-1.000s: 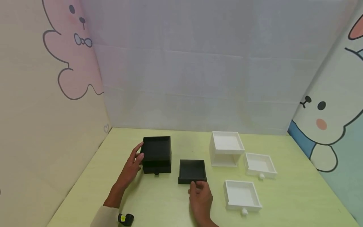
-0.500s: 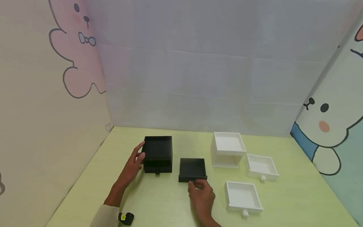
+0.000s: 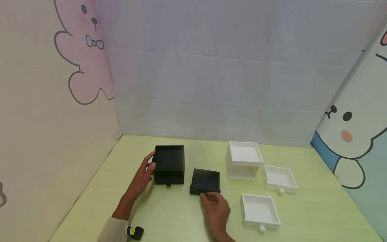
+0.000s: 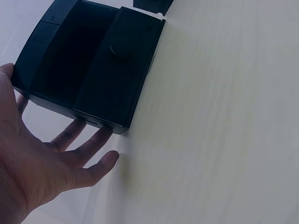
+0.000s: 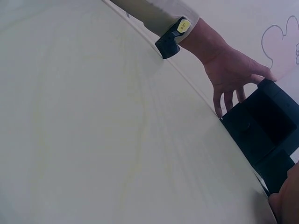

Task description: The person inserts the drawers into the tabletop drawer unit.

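A black two-level drawer box (image 3: 168, 161) stands on the table at centre-left, its lower drawer in place with a round knob and its upper slot hollow. Against its left side rests my left hand (image 3: 141, 178), fingers spread and fairly straight; the left wrist view shows fingertips (image 4: 105, 133) at the box's side wall. My right hand (image 3: 216, 211) pinches the front knob of a loose black drawer (image 3: 206, 180) to the right of the box. That drawer sits slightly askew, and its knob is mostly hidden by the fingers.
A white box (image 3: 245, 154) with a hollow front stands at the back right. Two loose white drawers with round knobs, one beside the box (image 3: 279, 177) and one nearer (image 3: 259, 208), lie on the pale table (image 3: 169, 215). Walls with cartoon drawings enclose the table.
The black drawer in my right hand has turned slightly, its back edge swinging to the right. My left hand stays against the black box. The whole head view has shifted a little.
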A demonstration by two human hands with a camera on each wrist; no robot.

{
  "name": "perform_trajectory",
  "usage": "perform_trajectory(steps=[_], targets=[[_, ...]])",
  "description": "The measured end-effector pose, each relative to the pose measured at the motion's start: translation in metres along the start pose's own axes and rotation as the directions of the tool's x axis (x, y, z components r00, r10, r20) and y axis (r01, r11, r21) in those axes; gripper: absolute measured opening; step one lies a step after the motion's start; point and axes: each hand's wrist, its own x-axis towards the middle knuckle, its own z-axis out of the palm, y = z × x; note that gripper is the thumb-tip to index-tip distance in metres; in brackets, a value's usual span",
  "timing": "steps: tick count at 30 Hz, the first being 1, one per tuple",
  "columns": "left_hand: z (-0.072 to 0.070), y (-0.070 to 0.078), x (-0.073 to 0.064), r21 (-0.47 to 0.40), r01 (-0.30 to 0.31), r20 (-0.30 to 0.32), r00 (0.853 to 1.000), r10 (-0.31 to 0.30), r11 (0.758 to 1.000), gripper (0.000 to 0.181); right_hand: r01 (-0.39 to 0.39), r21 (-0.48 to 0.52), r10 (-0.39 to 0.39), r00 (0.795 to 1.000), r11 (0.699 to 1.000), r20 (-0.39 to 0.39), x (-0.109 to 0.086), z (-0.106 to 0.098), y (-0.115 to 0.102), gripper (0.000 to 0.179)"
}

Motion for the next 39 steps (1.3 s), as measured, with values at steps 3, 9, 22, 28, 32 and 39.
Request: perform_trajectory(steps=[3,9,22,28,32,39], targets=[[0.0001,-0.0007,-0.0002,-0.001,0.002,-0.001,1.0,-0.002,1.0,0.051,-0.024,0.015,0.024,1.0,1.0,0.003,0.0004,-0.0001,0.0003,0.021],[0.0001,-0.0009,0.0002,-0.012,0.001,0.001,1.0,-0.001,1.0,0.051,-0.027,0.033,0.027,1.0,0.999,0.002,0.0011,-0.0006,0.0007,0.023],[0.0003,-0.0003,0.0001,-0.007,-0.014,0.0,1.0,0.014,1.0,0.051,-0.034,0.072,0.034,0.999,0.997,-0.004,0.0017,-0.0007,0.0008,0.024],[-0.0002,0.0017,0.0,-0.006,-0.022,0.006,1.0,0.022,1.0,0.05,-0.05,0.074,0.051,0.999,0.996,-0.01,0.0011,-0.001,-0.0013,0.023],[-0.0005,0.0023,0.0002,-0.006,-0.024,0.002,1.0,0.024,1.0,0.05,-0.054,0.074,0.055,0.998,0.996,-0.016,0.0009,-0.0009,-0.0014,0.023],[-0.0006,0.001,-0.0001,-0.005,-0.024,0.001,1.0,0.024,1.0,0.051,-0.048,0.088,0.052,0.997,0.995,-0.051,0.0011,-0.0001,-0.0007,0.023]])
